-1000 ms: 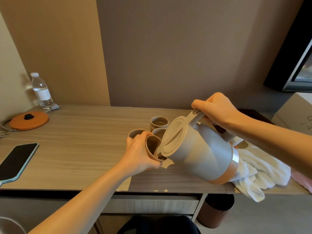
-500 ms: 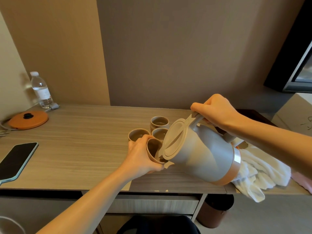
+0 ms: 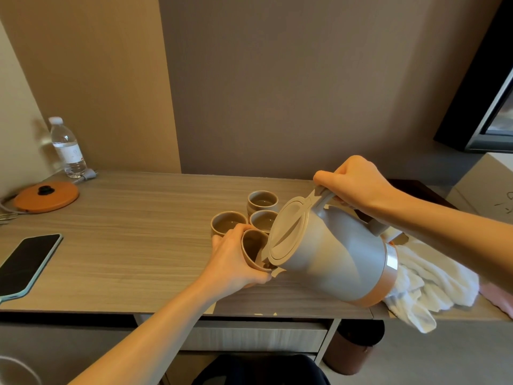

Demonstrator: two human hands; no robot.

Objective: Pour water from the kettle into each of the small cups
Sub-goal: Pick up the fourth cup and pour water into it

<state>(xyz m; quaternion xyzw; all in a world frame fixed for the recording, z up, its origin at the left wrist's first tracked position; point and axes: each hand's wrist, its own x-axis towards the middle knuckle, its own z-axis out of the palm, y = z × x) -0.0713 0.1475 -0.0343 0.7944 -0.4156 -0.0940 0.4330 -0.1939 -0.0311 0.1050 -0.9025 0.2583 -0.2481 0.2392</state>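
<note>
My right hand (image 3: 352, 184) grips the handle of a grey kettle (image 3: 336, 254) with a beige lid and a copper band, tipped steeply to the left. Its spout sits at the rim of a small brown cup (image 3: 253, 247) that my left hand (image 3: 233, 262) holds tilted toward the kettle, just above the wooden desk (image 3: 133, 234). Three more small cups stand upright behind it: one at the left (image 3: 226, 221), one in the middle (image 3: 262, 219) and one at the back (image 3: 262, 200). The back cup holds some liquid.
A black phone (image 3: 26, 263) lies at the desk's left front. An orange kettle base (image 3: 45, 196) and a water bottle (image 3: 68, 148) stand at the back left. A white towel (image 3: 433, 284) hangs over the right front edge. A brown bin (image 3: 351, 354) stands below.
The kettle and the held cup have shifted slightly up and left; the kettle stays tipped with its spout in the cup. The three standing cups have not moved.
</note>
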